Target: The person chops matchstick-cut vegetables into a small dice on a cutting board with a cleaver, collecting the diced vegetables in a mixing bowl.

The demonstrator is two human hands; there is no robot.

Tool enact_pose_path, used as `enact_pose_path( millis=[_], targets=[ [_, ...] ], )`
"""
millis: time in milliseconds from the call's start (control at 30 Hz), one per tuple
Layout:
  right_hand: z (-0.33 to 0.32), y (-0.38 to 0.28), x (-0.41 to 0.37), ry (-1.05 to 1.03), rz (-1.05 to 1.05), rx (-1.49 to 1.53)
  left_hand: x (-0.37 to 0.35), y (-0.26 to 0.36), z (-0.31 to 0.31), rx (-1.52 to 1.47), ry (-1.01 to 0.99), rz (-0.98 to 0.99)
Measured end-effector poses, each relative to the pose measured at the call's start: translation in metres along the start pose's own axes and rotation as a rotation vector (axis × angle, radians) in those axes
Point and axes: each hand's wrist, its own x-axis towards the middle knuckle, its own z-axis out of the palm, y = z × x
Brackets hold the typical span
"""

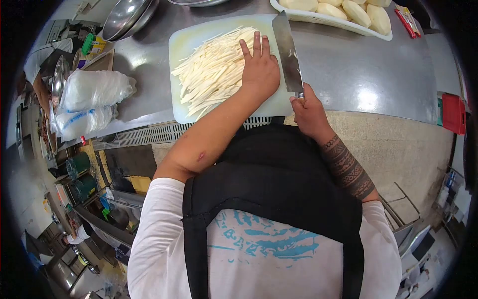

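Surface (pixel 358 65): one, metal. Cutting board (pixel 184 42): one, pale, rounded corners. Tray (pixel 323 21): one, white, at the board's 2 o'clock; at least six peeled tubers (pixel 356 13) inside. Strips (pixel 209 70): one heap, pale, too many to count, on the board. Knife (pixel 289 52): one, along the board's 3 o'clock edge; long axis from 11:30 (blade end) to 5:30 (handle). Left hand (pixel 261 72): one, fingers slightly parted, resting on the strips. Right hand (pixel 309 109): one, fingers closed round the knife's handle.
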Motion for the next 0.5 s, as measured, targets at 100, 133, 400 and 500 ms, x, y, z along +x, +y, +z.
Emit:
enact_pose_path(
  millis=[100, 133, 400, 500],
  targets=[
    [-0.004, -0.002, 0.001, -0.031, 0.026, 0.015, -0.004, 0.002, -0.003, 0.002, -0.022, -0.082],
    [-0.006, -0.004, 0.002, -0.034, 0.021, 0.018, -0.006, 0.002, -0.003, -0.034, -0.023, -0.119],
    [-0.017, -0.006, 0.004, -0.1, 0.041, 0.14, -0.019, 0.017, -0.003, -0.164, -0.042, -0.067],
    [-0.017, -0.006, 0.006, -0.104, 0.062, 0.135, -0.051, 0.018, -0.007, -0.149, -0.007, 0.047]
  ],
)
